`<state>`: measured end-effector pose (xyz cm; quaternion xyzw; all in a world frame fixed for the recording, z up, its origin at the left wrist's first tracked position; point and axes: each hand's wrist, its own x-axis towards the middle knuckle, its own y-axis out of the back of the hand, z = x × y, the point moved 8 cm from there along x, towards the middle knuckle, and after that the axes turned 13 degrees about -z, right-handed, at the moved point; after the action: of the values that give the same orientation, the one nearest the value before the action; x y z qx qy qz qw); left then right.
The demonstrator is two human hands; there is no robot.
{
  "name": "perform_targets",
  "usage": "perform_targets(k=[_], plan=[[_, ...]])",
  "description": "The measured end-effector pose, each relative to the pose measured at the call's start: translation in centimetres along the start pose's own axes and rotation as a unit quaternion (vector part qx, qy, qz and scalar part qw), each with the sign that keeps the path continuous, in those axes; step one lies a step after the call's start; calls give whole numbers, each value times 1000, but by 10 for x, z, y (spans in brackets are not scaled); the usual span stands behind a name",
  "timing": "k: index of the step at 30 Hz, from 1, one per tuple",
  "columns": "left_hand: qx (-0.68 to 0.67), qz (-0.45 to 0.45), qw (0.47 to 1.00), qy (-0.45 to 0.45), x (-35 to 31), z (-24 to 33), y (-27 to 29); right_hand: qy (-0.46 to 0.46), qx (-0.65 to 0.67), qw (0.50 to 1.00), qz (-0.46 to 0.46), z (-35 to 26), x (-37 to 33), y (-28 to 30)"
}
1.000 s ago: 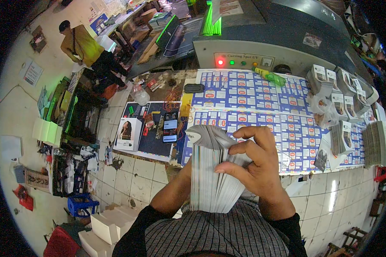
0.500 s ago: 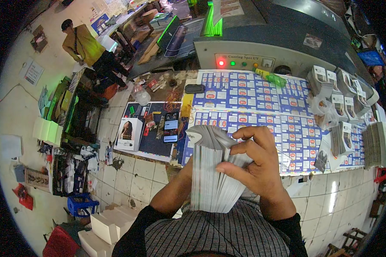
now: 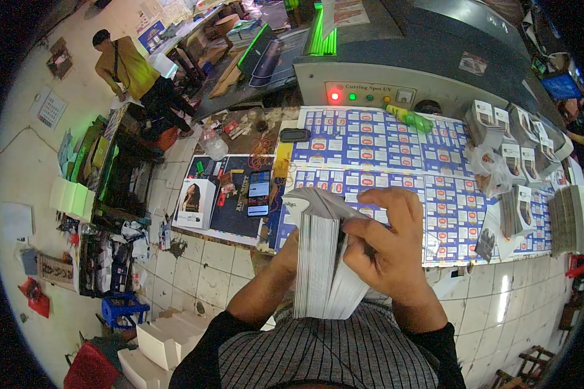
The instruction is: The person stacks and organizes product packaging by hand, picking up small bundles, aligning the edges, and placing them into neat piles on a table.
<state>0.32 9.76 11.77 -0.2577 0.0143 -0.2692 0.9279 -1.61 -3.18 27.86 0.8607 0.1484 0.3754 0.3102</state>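
In front of my chest stands a thick stack of printed sheets, white along the edges and grey-printed on the far top face. My left hand supports it from the left; its fingers are hidden behind the stack. On the right side my right hand has curled fingers, with thumb and forefinger at the sheets' edge. A dark gap shows there between two parts of the stack. Beyond the stack, the table is covered with blue-and-white printed sheets.
Bundles of printed cards and a clear plastic bag occupy the table's right side. At the left lie a phone, a white box and rubber bands. A machine stands behind. A person is at far left.
The fanned sheets have come together into a tighter block, with one gap at the right. My right thumb has bent inward, and the right fingers have curled and shifted slightly right.
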Motion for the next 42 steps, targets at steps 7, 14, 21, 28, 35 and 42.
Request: perform_targets(k=[7, 14, 21, 28, 35, 42], plan=[[-59, 18, 998, -20, 0, -6, 1, 19, -29, 999, -8, -2, -1, 0], [-149, 4, 987, -62, 7, -43, 25, 23, -28, 999, -7, -2, 0, -4], [-95, 18, 995, -19, 6, -10, 6, 7, -25, 1000, -9, 2, -3, -5], [-68, 23, 997, 6, 1, -28, 18, 7, -23, 1000, -16, -2, -2, -3], [15, -29, 999, -36, -4, 20, -18, 15, -4, 1000, -27, 0, -5, -4], [-182, -39, 981, -53, 0, -4, 2, -3, -56, 998, -5, -4, -5, -1]])
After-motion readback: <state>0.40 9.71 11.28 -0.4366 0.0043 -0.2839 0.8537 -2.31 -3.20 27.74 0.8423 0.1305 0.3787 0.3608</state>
